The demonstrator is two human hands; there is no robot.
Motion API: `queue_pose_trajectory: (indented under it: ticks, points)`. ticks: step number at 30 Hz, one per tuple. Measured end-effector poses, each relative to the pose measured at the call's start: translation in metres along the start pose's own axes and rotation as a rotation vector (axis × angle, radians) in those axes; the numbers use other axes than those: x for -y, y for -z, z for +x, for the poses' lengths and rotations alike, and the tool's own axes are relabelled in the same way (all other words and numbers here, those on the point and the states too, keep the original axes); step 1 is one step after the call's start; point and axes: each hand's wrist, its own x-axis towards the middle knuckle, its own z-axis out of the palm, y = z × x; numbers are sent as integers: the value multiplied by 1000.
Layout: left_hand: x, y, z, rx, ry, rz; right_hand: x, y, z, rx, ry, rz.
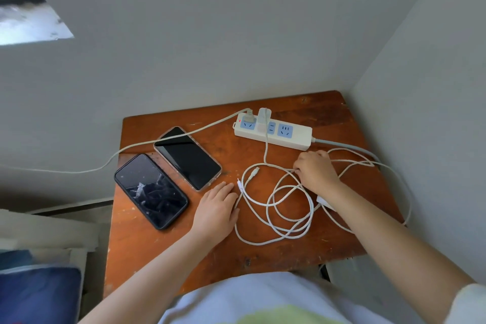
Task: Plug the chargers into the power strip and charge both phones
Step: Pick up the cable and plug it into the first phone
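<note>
Under the right hand (315,172), cable (276,208) partly hidden.

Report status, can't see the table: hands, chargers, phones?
Left hand flat beside cable; right hand pinching tangled cables. One charger in strip. Both phones unconnected.

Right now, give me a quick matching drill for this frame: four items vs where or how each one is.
Items
1. black-cased phone
2. clear-cased phone
3. white charger brick
4. right hand

States
A. plugged into the power strip
B. pinching the tangled white cable
C. nearest the table's left edge, screen dark
D. lying between the other phone and the power strip

Pairs: 1-C, 2-D, 3-A, 4-B
</note>
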Motion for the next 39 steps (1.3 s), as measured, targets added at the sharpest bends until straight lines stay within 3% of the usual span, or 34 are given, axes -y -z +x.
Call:
queue_pose_trajectory:
  ticks: [7, 15, 19, 25, 31, 33, 36, 39]
  points:
    - [0, 7, 1, -73, 102, -36, -2, -8, 3, -124, 14, 78]
    - [6, 8, 0, -69, 68, -39, -1, 2, 2, -75, -43, 51]
    - [15, 7, -7, -75, 26, -36, 23, 13, -16, -192, 46, 206]
    - [20, 2, -16, -70, 13, -33, 48, -6, -49, -54, 104, 278]
    - [16, 0, -11, -77, 42, -42, 36, -13, -68, -57, 103, 295]
    - [11, 0, -9, -89, 65, -48, 38, -10, -68, -142, 118, 324]
    - [3, 0, -3, -139, 87, -37, 36, -6, -55, -278, 14, 359]
    - [-1, 1, 1, -141, 91, -9, 33, -5, -36, -285, -129, 252]
